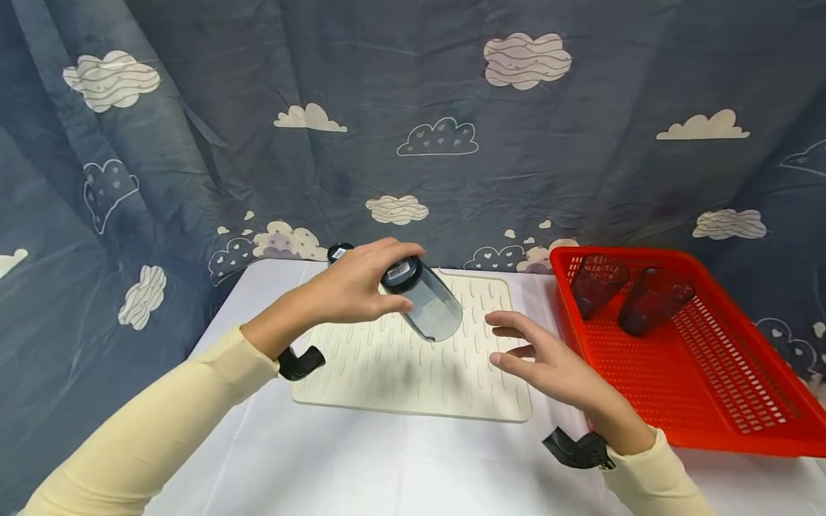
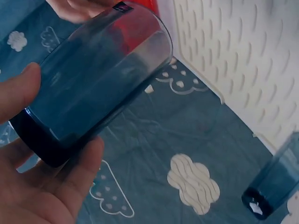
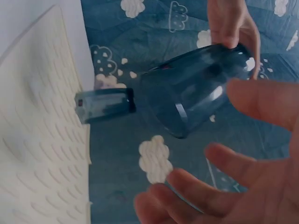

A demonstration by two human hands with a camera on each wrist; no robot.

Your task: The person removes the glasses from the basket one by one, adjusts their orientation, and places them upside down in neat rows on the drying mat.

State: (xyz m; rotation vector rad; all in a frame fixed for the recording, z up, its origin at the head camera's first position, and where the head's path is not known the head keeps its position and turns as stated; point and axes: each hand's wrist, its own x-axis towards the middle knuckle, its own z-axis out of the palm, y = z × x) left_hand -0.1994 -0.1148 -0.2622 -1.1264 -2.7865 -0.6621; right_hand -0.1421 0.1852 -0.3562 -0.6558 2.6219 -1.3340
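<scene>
My left hand [image 1: 351,287] grips a blue-tinted glass tumbler [image 1: 422,301] by its base, tilted with the mouth pointing down and right over the cream ridged drying mat [image 1: 387,365]. The same tumbler [image 2: 93,88] fills the left wrist view, and the right wrist view has the tumbler [image 3: 196,93] above my fingers. My right hand [image 1: 548,358] hovers open just right of the glass, fingers spread, holding nothing. A second blue glass [image 1: 338,252] stands upside down at the mat's far left corner, mostly hidden behind my left hand; that glass [image 3: 105,105] also shows in the right wrist view.
A red perforated basket [image 1: 723,387] sits at the right on the white table [image 1: 361,466], with two dark tumblers [image 1: 596,283] [image 1: 652,301] lying inside at its far end. A blue cloud-print curtain [image 1: 413,129] hangs behind the table.
</scene>
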